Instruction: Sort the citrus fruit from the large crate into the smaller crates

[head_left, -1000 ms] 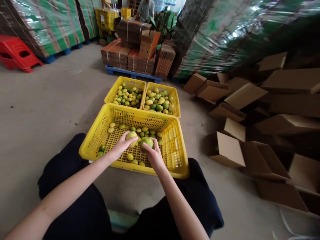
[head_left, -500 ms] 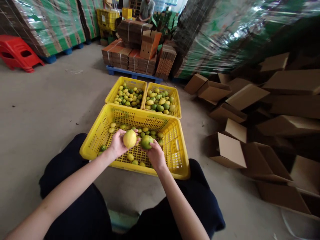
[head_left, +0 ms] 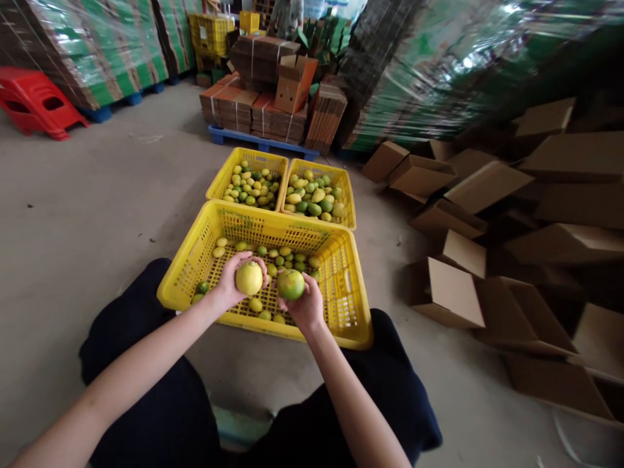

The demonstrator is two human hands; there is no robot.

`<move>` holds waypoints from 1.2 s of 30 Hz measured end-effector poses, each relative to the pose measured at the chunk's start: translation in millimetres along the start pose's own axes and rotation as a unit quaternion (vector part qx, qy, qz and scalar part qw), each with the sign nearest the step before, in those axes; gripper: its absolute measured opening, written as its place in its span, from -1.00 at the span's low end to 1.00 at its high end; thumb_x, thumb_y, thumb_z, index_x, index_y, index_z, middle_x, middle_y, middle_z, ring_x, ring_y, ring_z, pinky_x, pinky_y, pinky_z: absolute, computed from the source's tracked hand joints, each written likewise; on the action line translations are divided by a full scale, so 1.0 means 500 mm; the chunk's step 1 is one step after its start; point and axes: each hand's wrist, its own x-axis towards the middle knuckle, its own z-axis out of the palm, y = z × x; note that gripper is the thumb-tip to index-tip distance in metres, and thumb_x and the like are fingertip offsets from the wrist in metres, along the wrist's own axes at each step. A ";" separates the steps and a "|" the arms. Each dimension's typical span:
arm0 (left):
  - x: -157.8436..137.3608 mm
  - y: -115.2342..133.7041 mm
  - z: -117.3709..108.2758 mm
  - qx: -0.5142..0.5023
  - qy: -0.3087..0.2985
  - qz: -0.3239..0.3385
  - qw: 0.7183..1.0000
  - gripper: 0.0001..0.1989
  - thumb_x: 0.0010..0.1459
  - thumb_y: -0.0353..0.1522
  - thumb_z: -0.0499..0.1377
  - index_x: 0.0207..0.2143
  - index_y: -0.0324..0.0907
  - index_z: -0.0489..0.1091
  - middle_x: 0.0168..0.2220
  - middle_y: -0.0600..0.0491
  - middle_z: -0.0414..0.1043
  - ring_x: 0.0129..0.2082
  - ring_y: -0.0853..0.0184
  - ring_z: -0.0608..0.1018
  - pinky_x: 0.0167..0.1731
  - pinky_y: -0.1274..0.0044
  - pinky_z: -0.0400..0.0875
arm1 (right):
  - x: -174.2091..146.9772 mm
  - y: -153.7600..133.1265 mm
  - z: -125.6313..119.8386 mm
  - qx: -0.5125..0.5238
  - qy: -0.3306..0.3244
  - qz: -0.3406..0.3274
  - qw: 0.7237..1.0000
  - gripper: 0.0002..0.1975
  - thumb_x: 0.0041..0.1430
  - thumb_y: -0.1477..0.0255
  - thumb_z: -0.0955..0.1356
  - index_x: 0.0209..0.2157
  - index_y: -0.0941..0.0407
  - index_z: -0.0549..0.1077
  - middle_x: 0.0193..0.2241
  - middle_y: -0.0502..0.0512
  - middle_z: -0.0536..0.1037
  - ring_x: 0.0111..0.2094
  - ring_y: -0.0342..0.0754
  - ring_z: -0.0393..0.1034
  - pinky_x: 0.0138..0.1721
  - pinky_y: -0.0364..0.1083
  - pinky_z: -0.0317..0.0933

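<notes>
A yellow fruit is sitting in the left hand, whose fingers are curling round it from behind and below, holding it just above the near yellow crate. Right beside it, almost touching, a greener fruit is resting in the right hand, which is cupping it from underneath with the fingers wrapping its sides. Both fruits are hanging over the middle of the crate, above the thin layer of small yellow and green fruits that is lying scattered over its perforated bottom, most of them toward the far wall and a few in the near left corner.

The crate is standing on the concrete floor between the person's knees, which are showing in dark clothing. Just beyond it two smaller yellow crates are standing side by side and touching: the left crate is holding mostly yellow fruit, and the right crate is holding a mix of yellow and darker green fruit.

To the right, open cardboard boxes are lying in a loose heap. Farther back, bundles of flat cardboard are sitting on a blue pallet, a red plastic stool is lying at the far left, and another person is standing at the top edge.
</notes>
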 end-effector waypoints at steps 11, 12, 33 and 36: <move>0.006 0.000 -0.011 -0.128 0.045 -0.005 0.991 -0.67 0.30 -0.28 -0.04 -0.19 -0.31 0.44 -0.41 -0.10 0.54 -0.51 0.31 0.60 -0.50 0.49 0.59 | 0.000 -0.019 0.004 0.120 0.100 0.046 0.987 -0.66 0.16 0.20 0.26 -0.46 0.17 0.47 -0.62 0.11 0.53 -0.63 -0.09 0.42 -0.73 -0.20 0.22; 0.005 0.001 -0.011 -0.114 0.029 -0.009 0.993 -0.66 0.30 -0.26 -0.03 -0.18 -0.29 0.44 -0.42 -0.08 0.53 -0.58 0.35 0.56 -0.57 0.53 0.56 | -0.002 -0.022 0.005 0.142 0.106 0.037 0.983 -0.69 0.16 0.24 0.27 -0.46 0.17 0.46 -0.61 0.13 0.53 -0.59 -0.08 0.45 -0.69 -0.20 0.27; -0.013 -0.014 0.005 -0.110 0.023 -0.039 0.993 -0.69 0.19 -0.35 0.01 -0.53 -0.26 0.43 -0.51 -0.05 0.49 -0.50 0.30 0.57 -0.46 0.48 0.54 | -0.006 -0.010 -0.003 0.196 0.084 -0.011 0.977 -0.85 -0.02 0.36 0.40 -0.55 0.12 0.40 -0.56 0.02 0.52 -0.54 -0.09 0.42 -0.54 -0.14 0.33; -0.011 -0.015 0.002 -0.102 0.013 -0.040 0.994 -0.71 0.17 -0.38 0.03 -0.56 -0.25 0.41 -0.52 -0.03 0.47 -0.50 0.32 0.55 -0.47 0.50 0.53 | -0.008 -0.012 0.000 0.201 0.087 -0.008 0.976 -0.85 -0.01 0.38 0.38 -0.57 0.11 0.40 -0.57 0.02 0.51 -0.54 -0.09 0.41 -0.55 -0.14 0.32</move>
